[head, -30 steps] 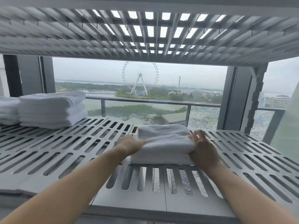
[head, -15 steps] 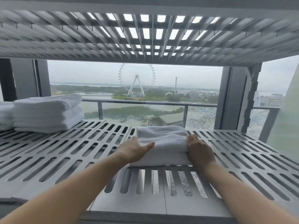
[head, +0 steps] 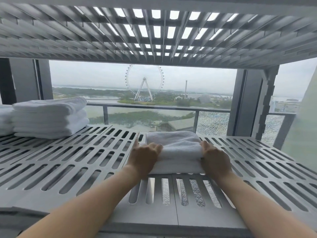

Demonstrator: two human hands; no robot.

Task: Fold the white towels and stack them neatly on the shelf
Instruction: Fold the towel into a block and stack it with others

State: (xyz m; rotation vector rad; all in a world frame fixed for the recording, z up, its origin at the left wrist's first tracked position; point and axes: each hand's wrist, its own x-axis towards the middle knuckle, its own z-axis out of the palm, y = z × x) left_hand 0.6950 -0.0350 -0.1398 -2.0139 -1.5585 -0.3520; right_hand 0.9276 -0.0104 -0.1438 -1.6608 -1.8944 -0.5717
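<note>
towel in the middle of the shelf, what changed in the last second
The right hand slid off the top of the towel to its right side; the left hand turned to cup its left side. Pressed between them, the towel looks a little narrower. It kept its spot on the shelf; the stack at left is unmoved.

The folded towel (head: 173, 148) is soft, nubbly white terry cloth; the slotted shelf (head: 72, 165) looks matt grey plastic.
</note>
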